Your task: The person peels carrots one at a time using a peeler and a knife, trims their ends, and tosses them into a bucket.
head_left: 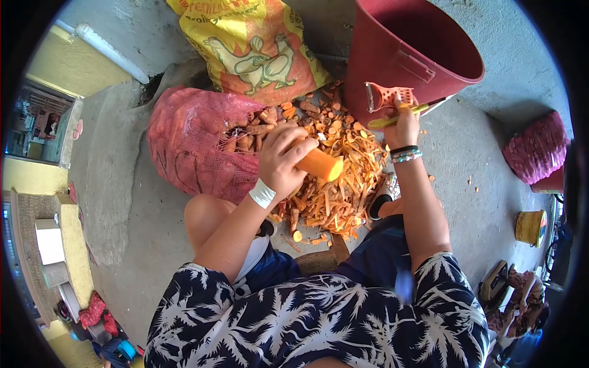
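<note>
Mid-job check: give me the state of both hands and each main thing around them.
Left hand: closed around the carrot
Carrot: peeled where visible, exposed end cut
Right hand: gripping the peeler
Peeler: held, off the carrot
Peelings: heaped loose on the floor
Red bin: upright, open-topped
Mesh sack: bulging, carrots showing
Yellow sack: upright, top out of view

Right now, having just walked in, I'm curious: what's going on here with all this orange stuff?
Someone is holding a carrot in the left hand; it looks peeled, with one end cut flat. The right hand holds a peeler and a yellow-handled tool, apart from the carrot. A heap of peelings lies on the floor below. To its left sits a mesh sack of carrots, and beyond it stands a red bin.
</note>
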### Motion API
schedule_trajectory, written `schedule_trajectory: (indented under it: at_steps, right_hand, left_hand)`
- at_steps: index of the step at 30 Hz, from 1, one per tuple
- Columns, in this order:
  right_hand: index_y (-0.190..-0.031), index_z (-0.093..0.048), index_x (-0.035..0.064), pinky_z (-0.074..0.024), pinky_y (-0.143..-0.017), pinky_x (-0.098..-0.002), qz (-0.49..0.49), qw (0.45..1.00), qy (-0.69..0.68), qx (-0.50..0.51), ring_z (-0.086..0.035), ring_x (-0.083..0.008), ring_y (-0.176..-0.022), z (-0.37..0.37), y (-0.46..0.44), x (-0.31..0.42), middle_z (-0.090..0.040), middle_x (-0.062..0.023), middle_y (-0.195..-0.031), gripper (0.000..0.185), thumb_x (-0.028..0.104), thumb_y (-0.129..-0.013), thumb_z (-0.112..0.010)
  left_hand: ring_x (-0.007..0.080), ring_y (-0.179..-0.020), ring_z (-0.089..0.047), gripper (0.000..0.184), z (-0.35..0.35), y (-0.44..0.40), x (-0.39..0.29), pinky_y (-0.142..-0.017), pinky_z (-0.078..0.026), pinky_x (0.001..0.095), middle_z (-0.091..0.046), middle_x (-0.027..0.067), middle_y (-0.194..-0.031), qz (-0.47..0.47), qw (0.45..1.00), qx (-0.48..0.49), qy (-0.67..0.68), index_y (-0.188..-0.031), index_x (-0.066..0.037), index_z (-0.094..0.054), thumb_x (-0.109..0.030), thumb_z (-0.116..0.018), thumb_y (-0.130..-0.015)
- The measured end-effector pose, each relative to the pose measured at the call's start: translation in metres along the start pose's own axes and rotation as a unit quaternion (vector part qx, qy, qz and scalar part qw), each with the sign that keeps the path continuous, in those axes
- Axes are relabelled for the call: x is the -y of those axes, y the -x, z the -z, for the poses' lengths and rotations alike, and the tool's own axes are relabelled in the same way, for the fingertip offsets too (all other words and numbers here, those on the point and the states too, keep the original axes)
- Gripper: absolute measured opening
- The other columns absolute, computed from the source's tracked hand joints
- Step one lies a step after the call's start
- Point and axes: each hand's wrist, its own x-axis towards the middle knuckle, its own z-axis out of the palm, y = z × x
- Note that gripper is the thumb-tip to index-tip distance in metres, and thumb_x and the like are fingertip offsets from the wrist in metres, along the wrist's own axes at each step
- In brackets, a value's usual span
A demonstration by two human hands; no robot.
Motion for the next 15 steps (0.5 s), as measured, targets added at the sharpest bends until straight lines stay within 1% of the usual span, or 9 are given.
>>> schedule_trajectory:
  at_steps: [2, 6, 7, 8, 10, 12, 13, 14, 15]
  right_hand:
    - [-0.105, -0.043, 0.0094, -0.0421, -0.044, -0.0251, -0.019, 1.0, 0.007, -0.006, -0.054, -0.0137, -0.059, -0.001, 0.007, -0.003, -0.056, -0.0055, -0.082, 0.027, -0.005, -0.083, -0.051]
    - [-0.105, -0.044, 0.0061, -0.041, -0.044, -0.0224, -0.039, 0.999, 0.034, -0.001, -0.051, -0.0109, -0.056, -0.017, 0.029, 0.003, -0.056, -0.0053, -0.082, 0.025, -0.004, -0.083, -0.05]
    - [-0.104, -0.045, 0.005, -0.0408, -0.044, -0.0205, -0.051, 0.996, 0.023, 0.07, -0.052, -0.0093, -0.056, -0.018, 0.037, 0.008, -0.056, -0.0044, -0.082, 0.024, -0.005, -0.083, -0.05]
    - [-0.107, -0.044, 0.005, -0.0405, -0.044, -0.0189, -0.045, 0.994, 0.049, 0.085, -0.053, -0.0081, -0.057, -0.021, 0.046, 0.01, -0.056, -0.0034, -0.083, 0.028, -0.002, -0.082, -0.053]
    - [-0.112, -0.044, 0.0047, -0.0407, -0.045, -0.0182, -0.038, 0.975, 0.094, 0.198, -0.053, -0.0071, -0.059, -0.035, 0.079, 0.018, -0.056, -0.0026, -0.084, 0.034, 0.002, -0.081, -0.059]
    - [-0.12, -0.039, 0.0054, -0.0402, -0.045, -0.0159, -0.054, 0.956, 0.2, 0.208, -0.053, -0.0058, -0.062, -0.047, 0.108, 0.022, -0.055, -0.0041, -0.092, 0.041, 0.001, -0.082, -0.056]
    - [-0.117, -0.041, 0.0062, -0.0402, -0.044, -0.0161, -0.027, 0.961, 0.199, 0.193, -0.052, -0.0053, -0.062, -0.039, 0.102, 0.012, -0.055, -0.0038, -0.092, 0.041, 0.002, -0.08, -0.059]
    - [-0.112, -0.043, 0.0086, -0.0413, -0.044, -0.0192, 0.042, 0.963, 0.219, 0.149, -0.056, -0.0086, -0.068, -0.026, 0.079, 0.001, -0.055, -0.0024, -0.087, 0.036, 0.006, -0.081, -0.061]
    - [-0.111, -0.043, 0.0085, -0.0413, -0.044, -0.0196, 0.064, 0.979, 0.182, 0.063, -0.055, -0.009, -0.065, -0.022, 0.057, -0.003, -0.055, -0.0027, -0.087, 0.035, 0.004, -0.081, -0.06]
  left_hand:
    - [0.0284, -0.098, -0.051, 0.046, 0.005, -0.003, 0.001, -0.082, -0.043, 0.0417, -0.056, 0.0049, -0.101, -0.059, 0.997, -0.029, -0.051, -0.095, -0.015, -0.06, -0.001, -0.07, -0.052]
    - [0.029, -0.1, -0.05, 0.049, 0.008, -0.003, 0.006, -0.083, -0.042, 0.0422, -0.055, 0.0046, -0.103, -0.078, 0.994, -0.028, -0.069, -0.094, -0.018, -0.062, 0.003, -0.067, -0.049]
    - [0.0281, -0.099, -0.049, 0.047, 0.007, -0.002, 0.007, -0.083, -0.04, 0.0414, -0.056, 0.0036, -0.101, -0.07, 0.994, -0.033, -0.078, -0.092, -0.016, -0.062, 0.005, -0.064, -0.049]
    - [0.0281, -0.099, -0.049, 0.047, 0.008, -0.003, 0.008, -0.083, -0.04, 0.0414, -0.056, 0.0036, -0.101, -0.07, 0.994, -0.034, -0.079, -0.092, -0.016, -0.062, 0.005, -0.064, -0.049]
    - [0.0325, -0.095, -0.05, 0.037, 0.011, -0.005, 0.008, -0.082, -0.043, 0.0426, -0.055, 0.0081, -0.097, -0.034, 0.995, -0.008, -0.095, -0.087, -0.009, -0.061, 0.004, -0.063, -0.053]
    - [0.0322, -0.094, -0.051, 0.038, 0.009, -0.005, 0.011, -0.081, -0.043, 0.0429, -0.055, 0.0084, -0.094, -0.031, 0.995, -0.013, -0.095, -0.086, -0.007, -0.059, 0.004, -0.063, -0.05]
    - [0.0296, -0.095, -0.051, 0.039, 0.009, -0.004, 0.011, -0.082, -0.041, 0.0418, -0.056, 0.0062, -0.094, -0.016, 0.996, -0.01, -0.084, -0.087, -0.009, -0.059, 0.003, -0.065, -0.051]
    - [0.0269, -0.097, -0.051, 0.041, 0.008, -0.004, 0.01, -0.083, -0.039, 0.0407, -0.056, 0.0039, -0.094, -0.001, 0.997, -0.005, -0.072, -0.089, -0.012, -0.058, 0.002, -0.067, -0.051]
    - [0.0269, -0.097, -0.051, 0.041, 0.007, -0.004, 0.007, -0.083, -0.039, 0.0407, -0.056, 0.0039, -0.094, -0.003, 0.998, -0.003, -0.069, -0.089, -0.012, -0.058, 0.002, -0.067, -0.051]
